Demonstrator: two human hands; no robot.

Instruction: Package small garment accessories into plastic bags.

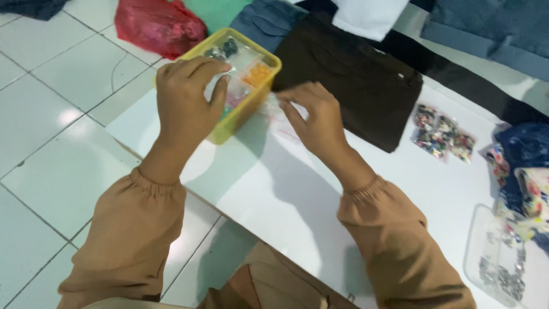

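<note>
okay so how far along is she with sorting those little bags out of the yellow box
Looks early on. Done: a few small bags of beads already lie out on the white board beside the brown cloth. In hand: the left hand is over the yellow box, and the right hand pinches a clear bag next to it. Left: the box looks to hold several more packets.

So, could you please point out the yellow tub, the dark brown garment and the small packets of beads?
yellow tub (247, 117): head view, front wall.
dark brown garment (354, 86): head view, middle of the cloth.
small packets of beads (443, 136): head view, the middle packet.
</note>
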